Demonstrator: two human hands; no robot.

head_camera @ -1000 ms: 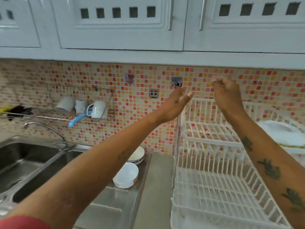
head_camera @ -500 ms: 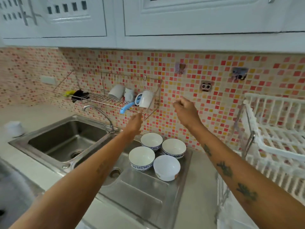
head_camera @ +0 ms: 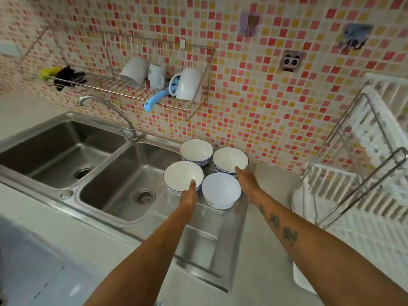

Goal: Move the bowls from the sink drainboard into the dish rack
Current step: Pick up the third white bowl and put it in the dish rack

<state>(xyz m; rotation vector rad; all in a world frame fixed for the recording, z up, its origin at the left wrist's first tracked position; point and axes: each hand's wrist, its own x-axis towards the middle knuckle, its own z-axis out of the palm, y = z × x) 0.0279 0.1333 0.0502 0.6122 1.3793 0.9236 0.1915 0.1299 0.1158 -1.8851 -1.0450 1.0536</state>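
Several bowls stand close together on the steel drainboard [head_camera: 198,239]. The front-left bowl [head_camera: 180,176], the back-left bowl [head_camera: 196,150] and the back-right bowl [head_camera: 229,159] are upright, white inside with blue pattern outside. A plain white bowl [head_camera: 220,189] lies upside down at the front right. My left hand [head_camera: 188,196] pinches the near rim of the front-left bowl, thumb inside. My right hand [head_camera: 246,181] holds the near rim of the back-right bowl, thumb over the edge. The white dish rack [head_camera: 373,195] stands to the right on the counter.
A double steel sink [head_camera: 66,155] with a tap [head_camera: 106,107] lies left of the drainboard. A wire wall shelf [head_camera: 123,85] above it holds mugs and a blue-handled tool. A metal frame [head_camera: 364,173] rises along the rack's left side.
Both hands have dropped from in front of the tiled wall down to the bowls and closed on two rims. The view has tilted down and left.
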